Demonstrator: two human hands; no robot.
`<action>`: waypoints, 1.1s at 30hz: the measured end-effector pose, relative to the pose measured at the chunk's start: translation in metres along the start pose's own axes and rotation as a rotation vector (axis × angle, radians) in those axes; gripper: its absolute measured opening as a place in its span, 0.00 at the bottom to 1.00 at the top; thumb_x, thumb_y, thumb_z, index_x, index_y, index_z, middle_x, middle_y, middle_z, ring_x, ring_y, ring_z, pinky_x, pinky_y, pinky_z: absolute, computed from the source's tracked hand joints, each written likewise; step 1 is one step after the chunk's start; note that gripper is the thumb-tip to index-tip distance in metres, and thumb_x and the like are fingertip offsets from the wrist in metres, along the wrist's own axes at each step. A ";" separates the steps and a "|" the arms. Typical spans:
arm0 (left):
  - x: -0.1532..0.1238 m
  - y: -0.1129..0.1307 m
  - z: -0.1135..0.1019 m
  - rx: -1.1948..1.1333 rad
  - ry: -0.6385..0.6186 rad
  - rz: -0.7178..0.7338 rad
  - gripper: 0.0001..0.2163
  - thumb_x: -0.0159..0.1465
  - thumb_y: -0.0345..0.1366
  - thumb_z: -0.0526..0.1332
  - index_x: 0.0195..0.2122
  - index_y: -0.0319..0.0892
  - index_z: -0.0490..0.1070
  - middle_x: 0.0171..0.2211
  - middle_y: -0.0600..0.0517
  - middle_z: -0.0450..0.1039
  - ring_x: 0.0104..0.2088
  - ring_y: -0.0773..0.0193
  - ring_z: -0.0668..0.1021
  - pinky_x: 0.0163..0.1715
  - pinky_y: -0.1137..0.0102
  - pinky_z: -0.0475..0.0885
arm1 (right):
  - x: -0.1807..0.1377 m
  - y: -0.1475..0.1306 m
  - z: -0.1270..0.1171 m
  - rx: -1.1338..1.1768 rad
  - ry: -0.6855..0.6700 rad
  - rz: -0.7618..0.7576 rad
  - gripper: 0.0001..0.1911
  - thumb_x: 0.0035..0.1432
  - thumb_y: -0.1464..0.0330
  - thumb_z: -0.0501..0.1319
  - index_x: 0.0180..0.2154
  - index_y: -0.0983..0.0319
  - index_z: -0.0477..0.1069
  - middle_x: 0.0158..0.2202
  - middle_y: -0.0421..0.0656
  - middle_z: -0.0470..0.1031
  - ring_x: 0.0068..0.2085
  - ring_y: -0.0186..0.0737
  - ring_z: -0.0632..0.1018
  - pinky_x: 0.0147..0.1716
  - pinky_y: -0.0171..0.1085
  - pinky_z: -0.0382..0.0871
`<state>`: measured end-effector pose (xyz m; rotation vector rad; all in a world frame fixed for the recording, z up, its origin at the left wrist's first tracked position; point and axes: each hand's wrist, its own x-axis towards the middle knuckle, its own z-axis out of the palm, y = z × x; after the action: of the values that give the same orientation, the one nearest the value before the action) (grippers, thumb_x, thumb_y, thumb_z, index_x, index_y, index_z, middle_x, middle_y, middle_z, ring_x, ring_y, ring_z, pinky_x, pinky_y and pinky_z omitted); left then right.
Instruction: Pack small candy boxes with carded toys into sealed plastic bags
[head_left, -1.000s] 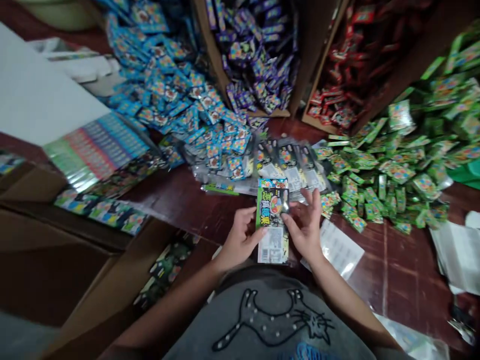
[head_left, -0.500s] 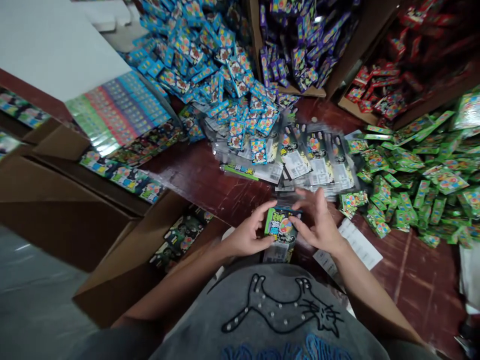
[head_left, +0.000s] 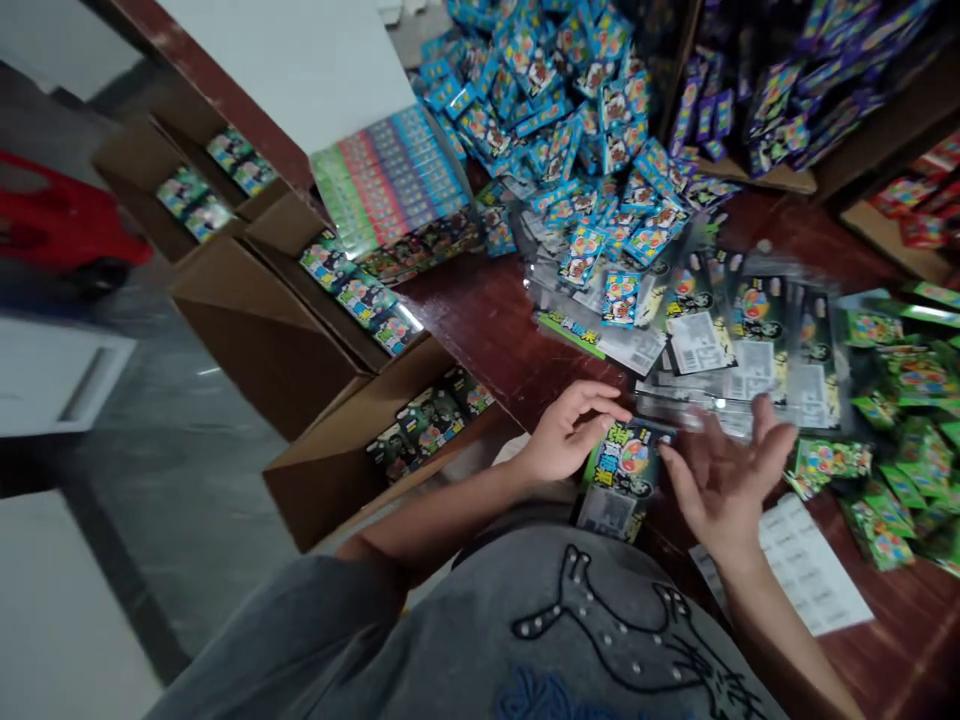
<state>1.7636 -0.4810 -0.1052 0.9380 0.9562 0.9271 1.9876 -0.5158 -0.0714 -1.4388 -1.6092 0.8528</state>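
Observation:
A black printed plastic packet [head_left: 621,468] with a green left edge and colourful lettering lies in front of my body at the table's edge. My left hand [head_left: 576,435] has thumb and fingers closed together at its upper left corner. To its right, my right hand [head_left: 731,480] is raised with fingers spread, slightly blurred; its thumb is close to the packet's right edge. Just beyond the hands lie flat clear-and-black bags [head_left: 757,340], overlapping each other. Small blue packets [head_left: 621,298] rest on some of them. A white label sheet [head_left: 814,570] lies beside my right wrist.
Blue packets [head_left: 540,100] are heaped at the back, with purple packets [head_left: 780,110] in a carton. Red packets [head_left: 915,195] and green packets [head_left: 922,450] are at right. A multicoloured stack [head_left: 397,180] stands at left, above open cardboard cartons [head_left: 300,470] holding packs.
The view has swung left, so things appear further right. My right hand has come off the packet and its fingers have spread. My left hand has moved up to the packet's top corner.

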 end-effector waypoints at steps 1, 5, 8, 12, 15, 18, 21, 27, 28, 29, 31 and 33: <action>0.000 -0.001 -0.001 -0.022 -0.008 -0.007 0.14 0.73 0.41 0.63 0.56 0.44 0.69 0.47 0.44 0.84 0.47 0.59 0.84 0.50 0.62 0.77 | 0.001 -0.001 0.001 0.025 0.009 0.046 0.63 0.62 0.72 0.72 0.77 0.32 0.30 0.82 0.40 0.30 0.73 0.55 0.68 0.69 0.71 0.64; 0.003 0.006 -0.011 -0.045 -0.056 -0.005 0.17 0.71 0.39 0.65 0.59 0.43 0.69 0.51 0.43 0.83 0.50 0.60 0.83 0.51 0.64 0.77 | 0.007 -0.008 0.007 0.117 -0.044 0.041 0.59 0.66 0.72 0.68 0.76 0.30 0.29 0.82 0.44 0.39 0.60 0.45 0.82 0.67 0.64 0.71; 0.008 0.020 -0.020 0.070 -0.119 -0.049 0.16 0.69 0.38 0.67 0.57 0.44 0.74 0.58 0.43 0.79 0.54 0.58 0.82 0.52 0.64 0.78 | 0.014 -0.014 0.006 0.101 -0.111 -0.030 0.59 0.67 0.70 0.69 0.77 0.32 0.28 0.76 0.47 0.57 0.49 0.41 0.86 0.66 0.60 0.75; 0.018 0.035 -0.027 0.124 -0.305 -0.123 0.10 0.70 0.42 0.66 0.43 0.42 0.81 0.48 0.45 0.84 0.49 0.60 0.84 0.50 0.65 0.79 | 0.022 -0.022 0.001 0.152 -0.163 0.052 0.59 0.68 0.65 0.68 0.78 0.38 0.24 0.70 0.50 0.66 0.45 0.39 0.85 0.58 0.53 0.83; 0.024 0.041 -0.022 0.215 -0.249 -0.133 0.10 0.68 0.42 0.68 0.41 0.40 0.82 0.43 0.47 0.85 0.41 0.64 0.84 0.42 0.70 0.78 | 0.026 -0.023 0.002 0.232 -0.128 0.181 0.57 0.69 0.65 0.67 0.78 0.38 0.26 0.69 0.50 0.64 0.44 0.36 0.84 0.50 0.44 0.86; 0.029 0.048 -0.015 0.324 -0.206 -0.132 0.10 0.67 0.42 0.69 0.40 0.40 0.83 0.36 0.50 0.85 0.34 0.67 0.82 0.35 0.73 0.75 | 0.032 -0.018 0.003 0.332 -0.076 0.298 0.61 0.65 0.63 0.71 0.78 0.37 0.26 0.66 0.48 0.65 0.41 0.33 0.83 0.48 0.41 0.86; 0.032 0.056 -0.013 0.336 -0.203 -0.139 0.11 0.67 0.43 0.69 0.37 0.41 0.84 0.34 0.51 0.85 0.32 0.67 0.82 0.35 0.73 0.75 | 0.035 -0.015 0.001 0.391 -0.073 0.391 0.66 0.62 0.60 0.75 0.77 0.34 0.24 0.65 0.45 0.66 0.39 0.31 0.83 0.49 0.42 0.86; 0.026 0.051 -0.021 0.265 -0.325 -0.031 0.07 0.65 0.40 0.72 0.42 0.46 0.86 0.44 0.49 0.87 0.43 0.62 0.87 0.46 0.68 0.81 | 0.020 -0.031 -0.019 0.289 -0.225 0.189 0.53 0.73 0.65 0.63 0.76 0.28 0.25 0.74 0.44 0.59 0.48 0.39 0.84 0.57 0.52 0.84; 0.025 0.049 -0.021 0.286 -0.322 0.010 0.08 0.65 0.39 0.72 0.44 0.46 0.85 0.45 0.49 0.87 0.44 0.62 0.86 0.46 0.68 0.81 | 0.019 -0.035 -0.025 0.277 -0.257 0.161 0.51 0.74 0.65 0.61 0.76 0.28 0.25 0.74 0.44 0.60 0.50 0.40 0.84 0.58 0.53 0.83; 0.024 0.047 -0.022 0.312 -0.318 0.050 0.07 0.66 0.38 0.72 0.45 0.46 0.85 0.45 0.49 0.87 0.43 0.63 0.86 0.46 0.69 0.81 | 0.021 -0.037 -0.030 0.271 -0.269 0.153 0.51 0.74 0.65 0.62 0.76 0.29 0.26 0.72 0.44 0.62 0.51 0.41 0.84 0.58 0.53 0.83; 0.024 0.044 -0.021 0.345 -0.318 0.112 0.06 0.68 0.37 0.70 0.44 0.45 0.84 0.43 0.49 0.86 0.43 0.65 0.86 0.45 0.70 0.80 | 0.031 -0.041 -0.041 0.274 -0.256 0.202 0.53 0.72 0.64 0.66 0.77 0.35 0.29 0.64 0.45 0.72 0.48 0.41 0.83 0.55 0.50 0.84; 0.024 0.044 -0.020 0.346 -0.339 0.143 0.05 0.69 0.36 0.68 0.43 0.44 0.83 0.43 0.49 0.85 0.43 0.66 0.85 0.45 0.70 0.79 | 0.050 -0.041 -0.049 0.297 -0.286 0.300 0.53 0.68 0.62 0.70 0.78 0.44 0.36 0.50 0.42 0.78 0.43 0.39 0.82 0.49 0.45 0.83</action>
<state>1.7432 -0.4405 -0.0755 1.4230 0.7765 0.6990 2.0108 -0.4725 -0.0064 -1.4078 -1.4069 1.4625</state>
